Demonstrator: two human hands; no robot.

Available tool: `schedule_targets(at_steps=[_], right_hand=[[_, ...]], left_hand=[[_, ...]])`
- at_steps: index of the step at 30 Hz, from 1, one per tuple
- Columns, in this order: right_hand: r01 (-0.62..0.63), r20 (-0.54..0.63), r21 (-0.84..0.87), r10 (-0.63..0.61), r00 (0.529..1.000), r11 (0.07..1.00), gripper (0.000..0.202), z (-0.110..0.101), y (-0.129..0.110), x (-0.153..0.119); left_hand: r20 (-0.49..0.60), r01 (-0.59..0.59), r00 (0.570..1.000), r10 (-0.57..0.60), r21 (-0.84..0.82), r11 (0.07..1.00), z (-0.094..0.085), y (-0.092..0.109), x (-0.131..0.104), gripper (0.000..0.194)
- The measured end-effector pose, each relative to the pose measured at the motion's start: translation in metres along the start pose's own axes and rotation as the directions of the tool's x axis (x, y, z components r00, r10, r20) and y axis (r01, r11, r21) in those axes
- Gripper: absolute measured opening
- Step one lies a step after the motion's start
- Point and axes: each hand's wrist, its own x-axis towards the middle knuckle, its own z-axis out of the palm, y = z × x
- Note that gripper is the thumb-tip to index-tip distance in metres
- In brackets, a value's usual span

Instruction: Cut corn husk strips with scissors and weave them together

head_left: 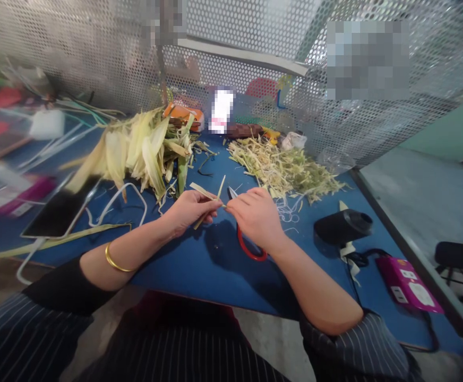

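My left hand [195,208] is closed, its thumb and fingers pinching narrow strips of pale green corn husk [202,190] that cross one another. Against its fingertips is my right hand [256,216], closed with the back of the hand up. It grips the other end of the husk strips, though its fingers hide most of that part. Scissors with red handles [254,253] show under the right hand, blades pointing away; whether they lie on the table or touch the palm I cannot tell. White thread [288,211] lies loose just right of that hand.
Large corn husks [136,154] are heaped at back left, shredded husk [283,167] at back right. A black phone [62,209] with a white cable lies left. Right are a black cylinder [341,226] and a magenta box [409,284]. Perforated metal mesh [231,69] stands behind the blue table [219,276].
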Motion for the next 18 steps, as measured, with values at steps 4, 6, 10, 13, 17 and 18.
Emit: schedule_targets(at_steps=[4, 6, 10, 13, 17, 18], right_hand=[[0.019, -0.044, -0.036, -0.021, 0.999, 0.999, 0.028, 0.003, -0.002, -0.001], [-0.017, -0.043, -0.004, 0.016, 0.999, 1.000, 0.027, 0.004, -0.002, -0.002], [-0.071, -0.107, -0.051, 0.065, 0.992, 0.996, 0.019, 0.001, -0.003, -0.002], [-0.049, -0.232, -0.146, 0.014, 0.973, 0.988, 0.021, -0.001, -0.006, -0.003], [0.214, -0.116, -0.185, -0.238, 0.964, 0.959, 0.026, 0.001, -0.011, -0.005], [0.260, -0.069, -0.199, -0.278, 0.958, 0.945, 0.027, 0.002, -0.013, -0.005]], left_hand=[[-0.055, -0.017, 0.998, 0.013, -0.068, 0.998, 0.005, -0.002, 0.001, 0.018], [-0.040, -0.006, 0.999, 0.001, -0.127, 0.992, 0.004, -0.003, 0.002, 0.019], [0.021, 0.023, 1.000, -0.018, -0.256, 0.966, -0.001, -0.004, 0.003, 0.027], [0.056, -0.029, 0.997, 0.047, -0.282, 0.959, -0.002, -0.002, 0.001, 0.027], [0.020, -0.048, 0.998, 0.056, -0.289, 0.956, 0.001, -0.002, 0.000, 0.022], [0.002, -0.042, 0.999, 0.044, -0.296, 0.954, 0.001, -0.002, 0.000, 0.021]])
